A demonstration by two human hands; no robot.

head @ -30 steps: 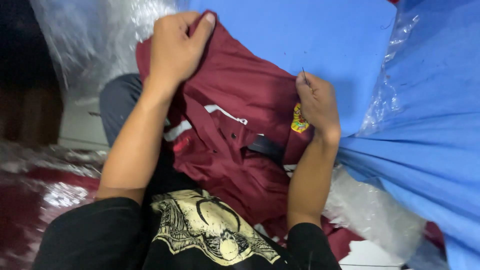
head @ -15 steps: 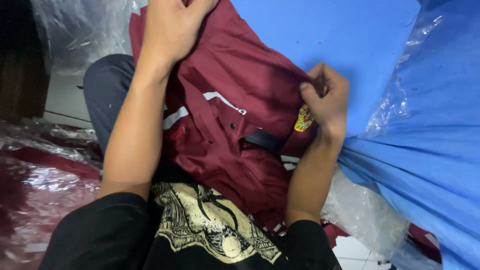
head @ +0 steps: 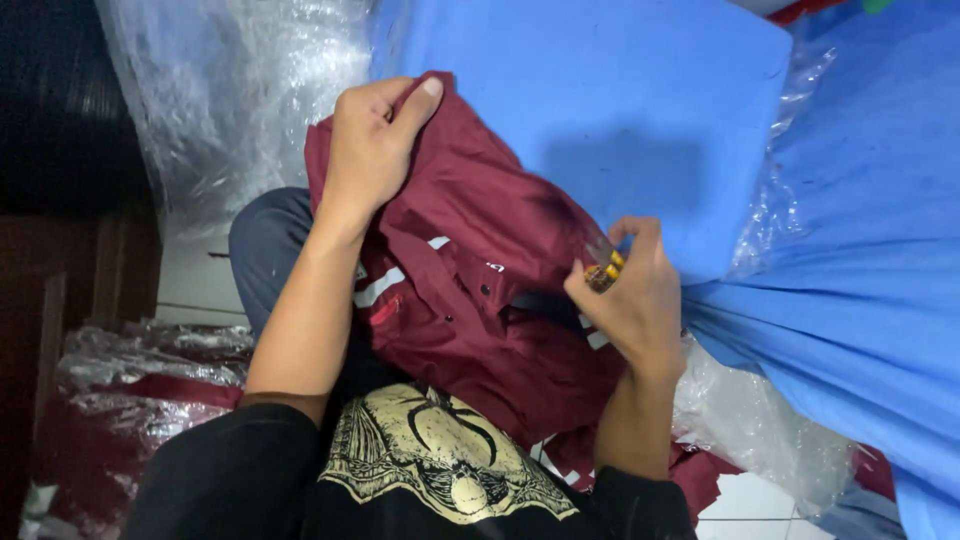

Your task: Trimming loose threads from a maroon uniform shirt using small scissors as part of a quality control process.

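I'm seeing a blue board (head: 600,110) leaning behind the maroon shirt (head: 480,300), which is lying across the lap. My left hand (head: 372,150) is gripping its top edge; my right hand (head: 630,300) is pinching its yellow badge (head: 604,273).

Both forearms are bare. The left hand (head: 372,150) reaches far forward, arm nearly straight, fingers curled, thumb extended. The right hand (head: 632,295) sits nearer, wrist bent, fingers apparently pinched closed, though its fingertips are partly hidden.
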